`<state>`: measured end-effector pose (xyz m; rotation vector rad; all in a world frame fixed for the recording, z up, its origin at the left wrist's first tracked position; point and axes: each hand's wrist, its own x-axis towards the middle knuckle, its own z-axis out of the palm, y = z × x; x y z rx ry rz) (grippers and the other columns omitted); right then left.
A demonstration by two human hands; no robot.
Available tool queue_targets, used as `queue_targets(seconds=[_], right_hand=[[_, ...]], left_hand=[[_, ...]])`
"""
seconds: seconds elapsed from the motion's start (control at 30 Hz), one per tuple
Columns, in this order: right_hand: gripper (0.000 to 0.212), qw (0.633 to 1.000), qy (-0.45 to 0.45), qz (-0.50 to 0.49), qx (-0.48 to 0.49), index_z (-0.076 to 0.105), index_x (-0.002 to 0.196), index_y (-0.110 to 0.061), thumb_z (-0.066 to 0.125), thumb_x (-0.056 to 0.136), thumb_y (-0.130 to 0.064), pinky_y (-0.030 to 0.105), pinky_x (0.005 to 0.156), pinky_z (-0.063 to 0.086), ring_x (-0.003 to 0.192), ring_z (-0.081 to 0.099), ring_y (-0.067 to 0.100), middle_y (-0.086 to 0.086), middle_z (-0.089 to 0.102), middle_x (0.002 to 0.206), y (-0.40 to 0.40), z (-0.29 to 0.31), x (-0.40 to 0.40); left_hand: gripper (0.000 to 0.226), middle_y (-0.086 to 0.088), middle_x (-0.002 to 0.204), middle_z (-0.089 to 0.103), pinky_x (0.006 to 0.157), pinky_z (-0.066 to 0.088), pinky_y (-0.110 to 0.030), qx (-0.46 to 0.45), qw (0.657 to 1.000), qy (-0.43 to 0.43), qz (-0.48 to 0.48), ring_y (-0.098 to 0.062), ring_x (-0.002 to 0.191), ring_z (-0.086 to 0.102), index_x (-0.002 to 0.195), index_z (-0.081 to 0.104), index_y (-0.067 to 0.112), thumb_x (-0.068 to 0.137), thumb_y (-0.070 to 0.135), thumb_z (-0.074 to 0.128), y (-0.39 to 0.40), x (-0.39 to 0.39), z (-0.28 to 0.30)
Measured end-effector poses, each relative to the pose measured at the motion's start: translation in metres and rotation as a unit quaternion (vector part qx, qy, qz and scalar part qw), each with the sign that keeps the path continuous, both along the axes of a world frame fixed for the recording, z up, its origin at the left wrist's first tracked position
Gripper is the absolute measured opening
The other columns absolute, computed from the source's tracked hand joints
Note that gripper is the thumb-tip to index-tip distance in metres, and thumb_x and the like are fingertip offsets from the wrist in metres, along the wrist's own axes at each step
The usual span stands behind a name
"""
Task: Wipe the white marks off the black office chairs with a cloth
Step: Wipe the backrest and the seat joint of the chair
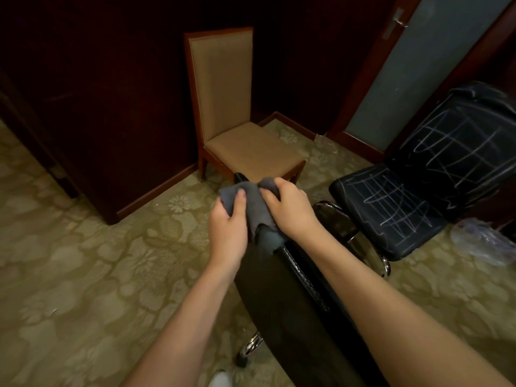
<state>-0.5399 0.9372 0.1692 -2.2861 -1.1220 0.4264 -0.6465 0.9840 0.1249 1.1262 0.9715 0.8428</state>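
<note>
Both the left hand (227, 219) and the right hand (290, 209) gripped the crumpled grey cloth (255, 203) bunched between them atop the near black leather office chair's backrest (279, 297), where firm overlapping strokes downward from that hold would probably serve best.

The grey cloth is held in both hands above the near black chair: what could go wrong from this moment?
1. The grey cloth is bunched between the left hand and right hand, so only a small face may wipe, possibly smearing the marks.
2. The near black chair stands on casters; pressing might roll it away.
3. The second black chair, covered in white marks, may soon load the cloth.
</note>
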Motion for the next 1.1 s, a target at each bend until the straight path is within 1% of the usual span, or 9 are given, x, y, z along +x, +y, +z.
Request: queue_targets(seconds=[0.13,0.2,0.37,0.5,0.6,0.67,0.83,1.0,1.1], right_hand=[[0.026,1.000,0.004,0.029,-0.002,0.060,0.115,-0.028,0.047,0.098,-0.043,0.044,0.088,0.053,0.096,0.065,0.018,-0.001,0.068,0.104,-0.037,0.003,-0.001],[0.033,0.999,0.019,0.049,-0.013,0.060,0.114,-0.030,0.043,0.095,-0.050,0.041,0.085,0.055,0.093,0.065,0.010,-0.006,0.066,0.101,-0.069,0.007,-0.005],[0.017,0.994,0.013,0.077,-0.071,0.060,0.107,-0.030,0.048,0.099,-0.039,0.034,0.074,0.057,0.082,0.064,0.002,-0.009,0.065,0.091,-0.110,0.021,-0.017],[0.011,0.993,-0.027,0.086,-0.079,0.056,0.101,-0.032,0.048,0.100,-0.040,0.037,0.076,0.056,0.084,0.064,0.006,-0.008,0.065,0.092,-0.077,0.020,-0.017],[0.016,0.995,-0.046,0.070,-0.055,0.055,0.104,-0.029,0.047,0.099,-0.042,0.045,0.084,0.053,0.097,0.064,0.027,0.003,0.068,0.104,-0.028,0.008,-0.016],[0.022,0.997,-0.024,0.053,-0.059,0.057,0.108,-0.026,0.047,0.098,-0.043,0.046,0.087,0.052,0.102,0.063,0.033,0.007,0.068,0.108,0.000,0.003,-0.015],[0.024,0.995,-0.013,0.069,-0.066,0.062,0.107,-0.025,0.049,0.096,-0.042,0.047,0.084,0.053,0.098,0.065,0.029,0.005,0.069,0.103,-0.017,0.007,-0.010],[0.014,0.990,0.023,0.094,-0.105,0.062,0.095,-0.027,0.053,0.095,-0.038,0.046,0.079,0.054,0.087,0.065,0.017,-0.002,0.067,0.089,-0.090,0.023,-0.016],[0.014,0.988,-0.001,0.096,-0.119,0.055,0.090,-0.031,0.050,0.093,-0.044,0.044,0.075,0.054,0.081,0.064,0.016,-0.004,0.065,0.083,-0.113,0.025,-0.028]], left_hand=[[0.019,0.008,0.107,0.072,0.083,0.055,-0.022,-0.006,0.999,0.001,-0.049,-0.004,0.101,0.069,0.112,0.063,0.031,0.096,0.041,0.057,-0.028,-0.013,0.002],[0.025,0.006,0.103,0.074,0.084,0.056,-0.026,-0.008,0.997,-0.015,-0.069,-0.006,0.100,0.070,0.107,0.063,0.031,0.087,0.047,0.058,-0.056,-0.022,0.002],[0.034,0.015,0.094,0.074,0.070,0.054,-0.019,-0.026,0.993,-0.031,-0.109,-0.001,0.090,0.071,0.103,0.063,0.028,0.079,0.050,0.056,-0.093,-0.041,0.007],[0.035,0.007,0.096,0.076,0.074,0.057,-0.022,-0.011,0.997,0.003,-0.071,-0.004,0.093,0.071,0.105,0.065,0.025,0.081,0.050,0.057,-0.071,-0.043,0.010],[0.031,0.004,0.109,0.074,0.092,0.057,-0.036,-0.045,0.999,0.007,-0.009,-0.009,0.102,0.070,0.118,0.065,0.024,0.094,0.042,0.060,-0.030,-0.032,0.002],[0.029,0.005,0.110,0.074,0.097,0.055,-0.040,-0.048,0.998,0.024,0.018,-0.010,0.103,0.070,0.122,0.065,0.024,0.099,0.040,0.057,-0.009,-0.023,-0.002],[0.028,0.002,0.108,0.074,0.092,0.057,-0.036,-0.054,0.998,0.022,-0.006,-0.012,0.101,0.071,0.121,0.065,0.021,0.100,0.036,0.057,-0.020,-0.027,-0.001],[0.039,-0.001,0.105,0.076,0.077,0.058,-0.022,-0.081,0.990,-0.057,-0.098,-0.013,0.100,0.072,0.118,0.065,0.014,0.085,0.036,0.062,-0.079,-0.049,0.002],[0.031,0.003,0.093,0.077,0.070,0.054,-0.015,-0.054,0.989,-0.079,-0.115,-0.007,0.090,0.073,0.106,0.066,0.011,0.081,0.029,0.061,-0.097,-0.062,0.000]])
